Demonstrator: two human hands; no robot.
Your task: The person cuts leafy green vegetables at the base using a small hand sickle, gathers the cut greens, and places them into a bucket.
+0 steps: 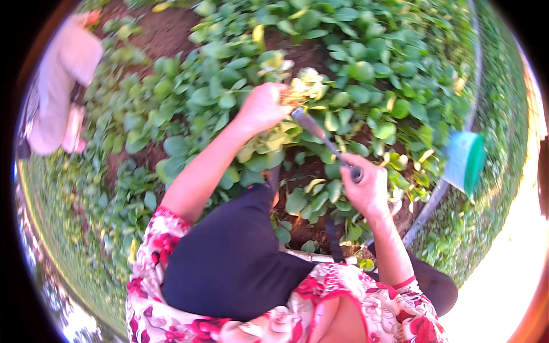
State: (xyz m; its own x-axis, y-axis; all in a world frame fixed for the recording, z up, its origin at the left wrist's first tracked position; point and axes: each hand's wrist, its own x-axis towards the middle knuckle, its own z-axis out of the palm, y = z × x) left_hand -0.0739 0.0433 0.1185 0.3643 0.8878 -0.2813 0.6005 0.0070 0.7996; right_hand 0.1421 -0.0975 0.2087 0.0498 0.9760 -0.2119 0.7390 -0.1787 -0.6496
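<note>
Pinched in my left hand (262,107) is a small bunch of yellowed leaves and stems (309,83), held above the low leafy plants (206,96). My right hand (366,188) grips the dark handle of a narrow hand tool with a flat metal blade (315,127). Its blade tip points up and left, close beside my left fingers and the bunch; whether they touch I cannot tell. More yellowing leaves (274,139) show just below my left hand. My palm hides part of the tool's handle.
Another person (64,81) in light clothing is at the upper left. To the right, a blue and green container (462,160) lies by a grey pipe or hose (429,208) along the bed's edge. Brown soil (165,32) shows between the plants. My bent knees are close below.
</note>
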